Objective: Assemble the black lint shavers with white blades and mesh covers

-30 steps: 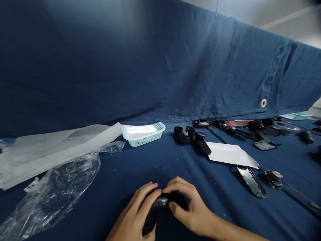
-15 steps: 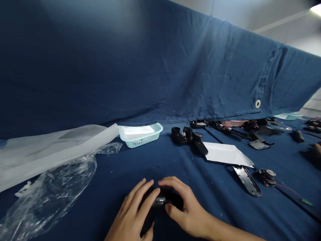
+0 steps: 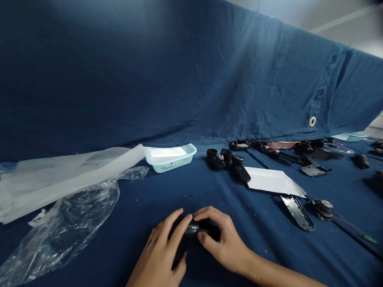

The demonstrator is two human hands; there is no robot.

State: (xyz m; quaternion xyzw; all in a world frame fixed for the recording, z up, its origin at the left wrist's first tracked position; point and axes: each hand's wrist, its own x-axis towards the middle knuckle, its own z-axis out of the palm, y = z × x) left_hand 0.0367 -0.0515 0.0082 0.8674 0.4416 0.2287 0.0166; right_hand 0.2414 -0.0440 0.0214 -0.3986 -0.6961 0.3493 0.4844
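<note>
being held between both hands, a black plastic part (image 3: 191, 235) with a small grey fitting (image 3: 193, 229) on its upper face is seen low over the table (image 3: 143, 255), which is covered in dark blue cloth. the part is clamped from two sides: its left portion is wrapped by the left hand (image 3: 158, 251), its right portion by the right hand (image 3: 223, 239), and the fingers (image 3: 209, 213) of both are brought close together above the fitting. whether the part touches the cloth cannot be told.

to the right of the hands, a black slotted plate (image 3: 297, 213) and a small motor (image 3: 321, 209) with thin trailing wires (image 3: 353, 229) are laid on the cloth. beyond them, a white paper sheet (image 3: 272, 181) is placed beside a group of black jointed parts (image 3: 226, 159). a pale green plastic basket (image 3: 170, 165) holding a white item is set further back, and a translucent white sheet (image 3: 60, 179) is spread to its left, above a crumpled clear plastic bag (image 3: 68, 227). a dark blue cloth (image 3: 179, 79) with a metal eyelet (image 3: 312, 121) is hung behind everything.
</note>
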